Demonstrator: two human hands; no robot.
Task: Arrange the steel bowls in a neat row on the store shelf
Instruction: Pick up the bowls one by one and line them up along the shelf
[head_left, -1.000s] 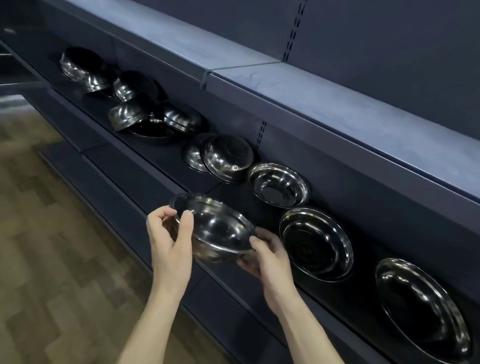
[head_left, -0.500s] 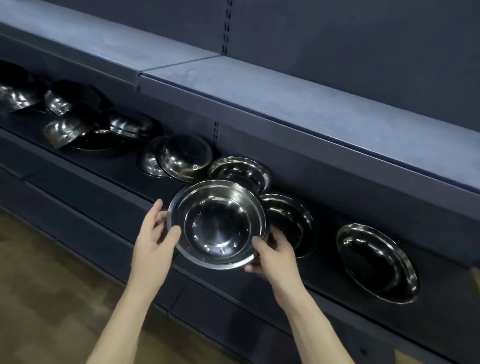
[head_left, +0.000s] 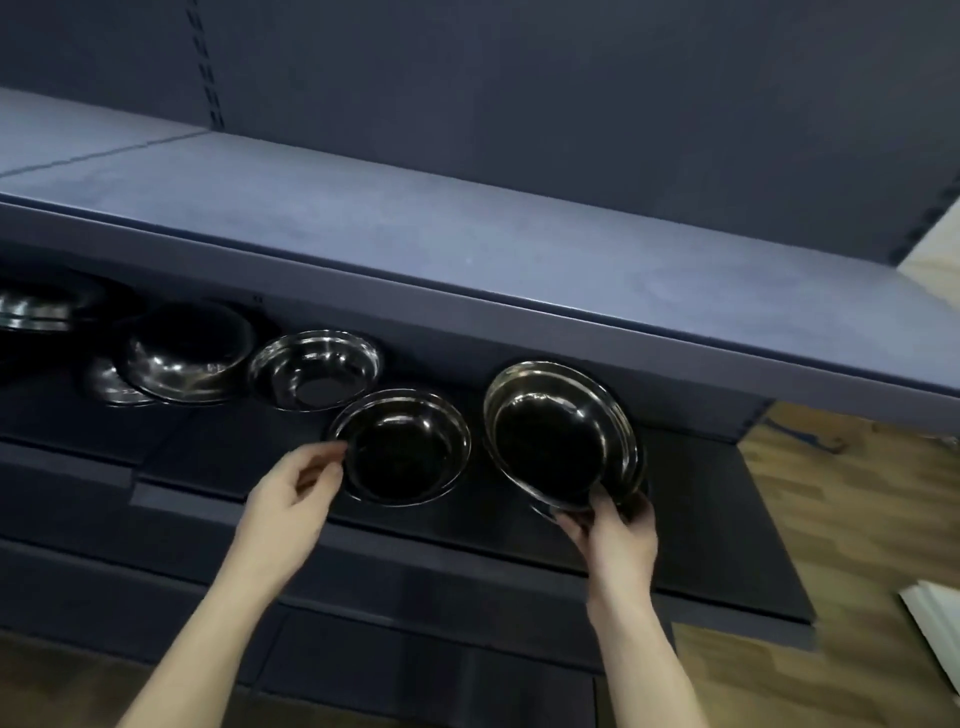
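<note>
Right hand (head_left: 615, 525) grips the tilted bowl (head_left: 561, 434), placing it on the shelf (head_left: 727, 519); left hand (head_left: 293, 493), loosely curled, touches the neighbouring bowl (head_left: 402, 447); next, lay it flat.

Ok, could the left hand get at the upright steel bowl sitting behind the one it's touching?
Probably yes. The left hand is free, and the back bowl sits open-side up; only the front bowl lies between them, low enough to reach over.

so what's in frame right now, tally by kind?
Steel bowls: 6. These are the rightmost steel bowl, the front bowl, the upright bowl, two overlapping bowls and the cut-off bowl at far left.
Hands: 2, the left hand and the right hand.
Total: 8.
There may be a second rim under the rightmost steel bowl; cannot tell.
</note>
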